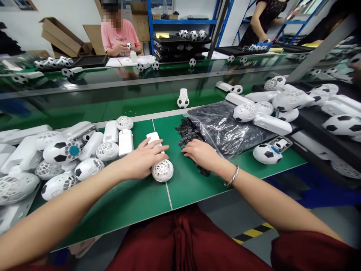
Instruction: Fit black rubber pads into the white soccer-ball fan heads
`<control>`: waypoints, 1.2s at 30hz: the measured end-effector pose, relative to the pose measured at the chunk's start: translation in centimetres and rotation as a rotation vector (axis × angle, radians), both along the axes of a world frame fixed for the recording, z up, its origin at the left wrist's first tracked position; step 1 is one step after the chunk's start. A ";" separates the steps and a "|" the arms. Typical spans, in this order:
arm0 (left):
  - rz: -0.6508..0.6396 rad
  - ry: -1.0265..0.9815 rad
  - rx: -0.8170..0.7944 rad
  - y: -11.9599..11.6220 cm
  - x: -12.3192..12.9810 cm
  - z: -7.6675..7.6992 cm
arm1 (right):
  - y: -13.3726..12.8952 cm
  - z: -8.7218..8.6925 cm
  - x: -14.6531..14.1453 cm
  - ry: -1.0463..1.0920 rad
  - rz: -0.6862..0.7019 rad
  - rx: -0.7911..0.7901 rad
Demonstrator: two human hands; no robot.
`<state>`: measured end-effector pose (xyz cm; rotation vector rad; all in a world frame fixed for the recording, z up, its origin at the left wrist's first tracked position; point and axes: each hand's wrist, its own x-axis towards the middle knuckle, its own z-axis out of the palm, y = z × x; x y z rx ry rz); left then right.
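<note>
My left hand [145, 158] rests over a white device [163, 171] with a round patterned head, its fingers spread across the handle. My right hand [204, 153] is at a pile of small black parts [187, 131], fingertips bent down onto its near edge; whether they pinch a part is hidden. Behind and right of that hand lies a clear plastic bag [225, 128] filled with more black parts. A ball-headed device [267, 153] with a blue disc and an exposed board lies right of the bag.
Many white devices [91, 146] are heaped at the left, and more [293, 98] at the right on black trays. Beyond the green table [135, 203] runs a belt [158, 98] carrying a device [183, 98]. A person in pink [121, 39] sits across; another stands at the upper right.
</note>
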<state>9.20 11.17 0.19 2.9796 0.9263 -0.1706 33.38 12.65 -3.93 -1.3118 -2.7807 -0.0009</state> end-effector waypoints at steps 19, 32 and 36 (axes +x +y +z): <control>0.548 -0.106 -0.021 -2.7 2.4 -3.0 | -2.1 0.1 0.2 0.447 -0.018 -0.129; 0.410 -0.421 -0.302 -1.7 1.9 -2.7 | -4.9 -0.6 -1.7 0.753 0.050 -0.066; 0.438 -0.449 -0.328 -1.3 1.8 -3.1 | -4.9 -0.5 -2.2 0.734 0.048 -0.122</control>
